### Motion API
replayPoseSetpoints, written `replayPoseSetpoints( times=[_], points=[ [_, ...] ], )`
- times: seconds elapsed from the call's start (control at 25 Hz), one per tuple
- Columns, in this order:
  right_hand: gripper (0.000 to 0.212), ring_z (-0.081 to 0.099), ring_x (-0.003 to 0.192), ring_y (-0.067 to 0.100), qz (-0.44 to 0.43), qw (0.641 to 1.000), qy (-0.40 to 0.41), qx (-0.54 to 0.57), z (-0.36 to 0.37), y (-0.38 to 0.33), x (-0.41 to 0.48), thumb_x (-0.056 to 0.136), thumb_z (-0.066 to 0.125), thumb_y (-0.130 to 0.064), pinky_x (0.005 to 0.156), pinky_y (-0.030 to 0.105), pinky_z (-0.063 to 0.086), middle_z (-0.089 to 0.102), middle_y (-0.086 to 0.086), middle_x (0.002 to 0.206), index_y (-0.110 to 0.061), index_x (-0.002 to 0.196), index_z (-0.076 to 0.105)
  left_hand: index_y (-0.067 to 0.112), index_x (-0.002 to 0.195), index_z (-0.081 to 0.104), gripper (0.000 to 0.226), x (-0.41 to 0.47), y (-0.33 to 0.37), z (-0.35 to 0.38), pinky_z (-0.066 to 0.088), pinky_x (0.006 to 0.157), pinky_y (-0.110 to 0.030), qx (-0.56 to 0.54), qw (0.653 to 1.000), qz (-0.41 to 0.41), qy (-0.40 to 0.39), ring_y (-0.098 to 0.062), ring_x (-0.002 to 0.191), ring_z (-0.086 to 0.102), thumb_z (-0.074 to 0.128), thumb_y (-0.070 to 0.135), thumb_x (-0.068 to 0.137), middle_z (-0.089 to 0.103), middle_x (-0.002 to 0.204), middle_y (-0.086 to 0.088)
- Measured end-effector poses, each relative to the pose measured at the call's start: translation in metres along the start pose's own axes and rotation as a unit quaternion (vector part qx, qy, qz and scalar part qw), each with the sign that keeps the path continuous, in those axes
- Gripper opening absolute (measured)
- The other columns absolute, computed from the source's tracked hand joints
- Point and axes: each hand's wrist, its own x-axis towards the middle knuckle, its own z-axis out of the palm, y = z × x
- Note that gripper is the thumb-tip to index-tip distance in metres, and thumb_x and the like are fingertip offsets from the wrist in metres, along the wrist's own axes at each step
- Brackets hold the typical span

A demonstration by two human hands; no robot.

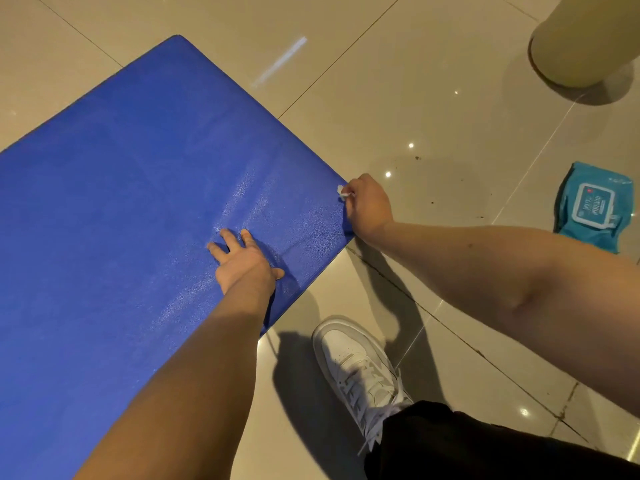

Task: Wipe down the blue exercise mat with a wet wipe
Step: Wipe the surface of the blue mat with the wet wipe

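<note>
The blue exercise mat (131, 188) lies flat on the tiled floor and fills the left half of the view. My left hand (242, 261) rests on it near its near right corner, fingers spread and straight. My right hand (369, 206) sits at the mat's right corner, fingers curled round a small white wet wipe (342, 192), of which only a bit sticks out at the top. Glossy damp streaks show on the mat around and above my left hand.
A teal pack of wet wipes (594, 209) lies on the floor at the right. A cream round column base (581, 43) stands at the top right. My white shoe (360, 372) and dark trouser leg are just off the mat's near edge. Beige tiles surround everything.
</note>
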Motion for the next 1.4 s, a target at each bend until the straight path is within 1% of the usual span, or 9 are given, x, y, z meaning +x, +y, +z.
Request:
replayPoseSetpoints(
  times=[0.16, 0.36, 0.64, 0.76, 0.92, 1.04, 1.12, 1.28, 1.4],
  points=[
    [0.016, 0.057, 0.085, 0.025, -0.093, 0.993, -0.036, 0.063, 0.030, -0.026, -0.046, 0.097, 0.057, -0.009, 0.081, 0.034, 0.046, 0.059, 0.012, 0.095, 0.001, 0.094, 0.068, 0.024, 0.162, -0.002, 0.113, 0.000, 0.000, -0.001, 0.054, 0.092, -0.045, -0.002, 1.000, -0.003, -0.005, -0.041, 0.153, -0.005, 0.072, 0.059, 0.083, -0.012, 0.167, -0.006],
    [0.020, 0.059, 0.091, 0.028, -0.242, 0.961, -0.136, 0.004, 0.021, -0.034, -0.050, 0.099, 0.055, -0.012, 0.084, 0.037, 0.049, 0.060, 0.013, 0.104, -0.006, 0.105, 0.073, 0.022, 0.162, 0.000, 0.113, 0.002, 0.000, -0.001, 0.053, 0.093, -0.044, -0.007, 1.000, 0.000, 0.003, -0.041, 0.152, -0.002, 0.072, 0.059, 0.083, -0.011, 0.167, -0.006],
    [0.022, 0.057, 0.103, 0.026, -0.006, 0.999, -0.015, -0.036, 0.001, -0.023, 0.037, 0.098, 0.053, -0.012, 0.077, 0.030, 0.043, 0.060, 0.009, 0.111, -0.008, 0.109, 0.072, 0.021, 0.162, 0.002, 0.111, 0.001, -0.003, 0.004, 0.054, 0.088, -0.041, -0.010, 1.000, 0.016, 0.016, -0.042, 0.152, 0.000, 0.071, 0.060, 0.084, -0.009, 0.167, -0.008],
    [0.022, 0.060, 0.095, 0.022, -0.011, 0.999, 0.001, 0.039, 0.015, -0.036, 0.009, 0.101, 0.054, -0.019, 0.079, 0.022, 0.041, 0.060, 0.008, 0.108, -0.005, 0.103, 0.071, 0.020, 0.162, 0.000, 0.111, 0.002, -0.003, 0.005, 0.054, 0.087, -0.041, -0.005, 1.000, 0.013, 0.015, -0.042, 0.152, -0.001, 0.070, 0.060, 0.085, -0.011, 0.167, -0.008],
    [0.024, 0.060, 0.096, 0.022, -0.152, 0.984, -0.086, 0.033, 0.040, -0.065, -0.043, 0.101, 0.055, -0.022, 0.092, 0.027, 0.048, 0.062, 0.008, 0.109, -0.008, 0.111, 0.073, 0.020, 0.162, -0.001, 0.112, 0.003, -0.003, 0.003, 0.053, 0.090, -0.042, -0.007, 1.000, 0.012, 0.010, -0.042, 0.152, -0.003, 0.069, 0.061, 0.085, -0.012, 0.167, -0.008],
    [0.018, 0.060, 0.093, 0.027, -0.231, 0.962, -0.143, 0.000, 0.033, -0.061, -0.031, 0.099, 0.058, -0.017, 0.082, 0.031, 0.046, 0.060, 0.008, 0.105, -0.012, 0.106, 0.074, 0.021, 0.162, -0.002, 0.111, 0.002, -0.004, 0.003, 0.053, 0.088, -0.041, -0.009, 1.000, 0.015, 0.007, -0.042, 0.152, -0.004, 0.068, 0.061, 0.086, -0.013, 0.167, -0.008],
    [0.012, 0.060, 0.089, 0.030, -0.192, 0.975, -0.110, -0.010, 0.021, -0.050, 0.001, 0.096, 0.061, -0.014, 0.075, 0.036, 0.048, 0.056, 0.007, 0.099, -0.011, 0.099, 0.071, 0.021, 0.162, -0.001, 0.111, 0.002, -0.005, 0.004, 0.054, 0.085, -0.040, -0.005, 1.000, 0.018, 0.011, -0.042, 0.152, -0.002, 0.068, 0.062, 0.085, -0.012, 0.167, -0.007],
    [0.020, 0.060, 0.097, 0.031, -0.029, 0.999, -0.021, -0.039, -0.003, -0.028, 0.058, 0.095, 0.055, -0.006, 0.083, 0.034, 0.046, 0.058, 0.014, 0.113, -0.002, 0.107, 0.071, 0.021, 0.162, -0.001, 0.111, 0.000, -0.006, 0.004, 0.054, 0.084, -0.039, -0.002, 1.000, 0.021, 0.019, -0.042, 0.152, -0.001, 0.067, 0.064, 0.085, -0.011, 0.167, -0.008],
    [0.022, 0.060, 0.100, 0.029, -0.012, 1.000, -0.001, 0.002, 0.003, -0.030, 0.048, 0.097, 0.051, -0.006, 0.083, 0.026, 0.043, 0.058, 0.013, 0.115, -0.002, 0.108, 0.070, 0.020, 0.162, -0.002, 0.111, 0.000, -0.005, 0.003, 0.055, 0.086, -0.040, -0.005, 1.000, 0.021, 0.015, -0.043, 0.152, -0.002, 0.067, 0.063, 0.086, -0.012, 0.167, -0.009]
  ],
)
